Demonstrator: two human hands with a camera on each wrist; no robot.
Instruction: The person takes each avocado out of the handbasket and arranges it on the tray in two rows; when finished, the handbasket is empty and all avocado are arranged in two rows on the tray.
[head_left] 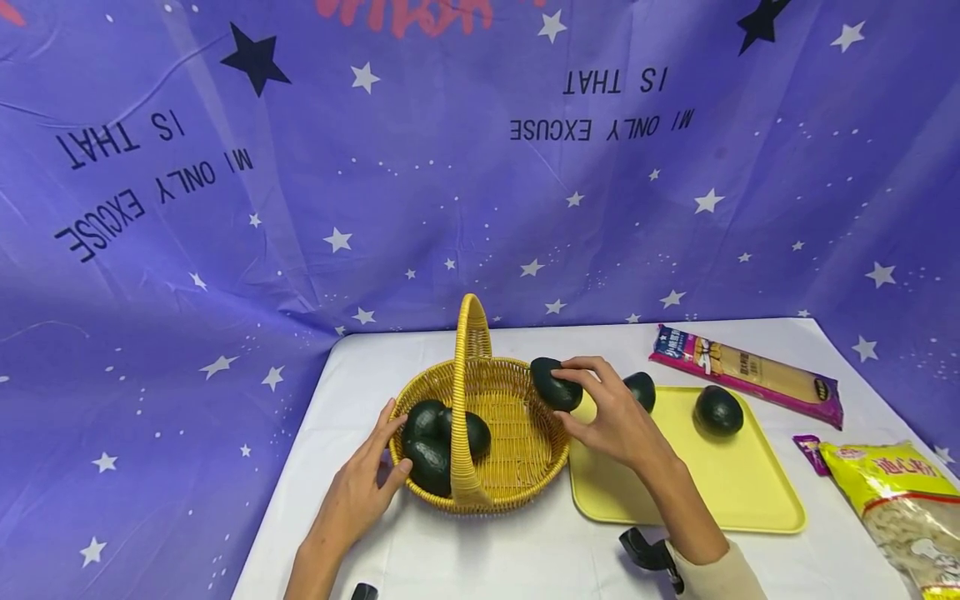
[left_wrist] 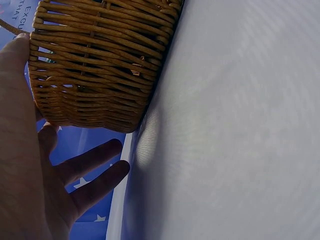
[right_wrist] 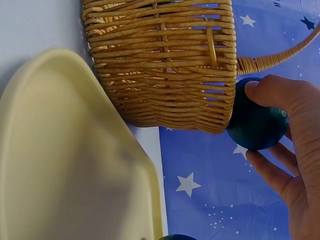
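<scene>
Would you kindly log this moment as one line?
left hand: touches basket rim | right hand: holds avocado at rim's right side | in basket: three avocados | on yellow tray: two avocados

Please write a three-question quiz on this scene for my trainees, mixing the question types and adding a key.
1. Count: how many avocados lie inside the basket?
2. True or false: the yellow-topped bag lies inside the basket.
3. Choose: what does the right hand hold?
a) the basket's handle
b) an avocado
c) a long package

Key
1. Three, grouped toward the basket's left side in the head view.
2. False: the yellow-topped bag lies on the white table, to the right of the yellow tray in the head view.
3. b: the held avocado is at the right side of the basket's rim.
</scene>
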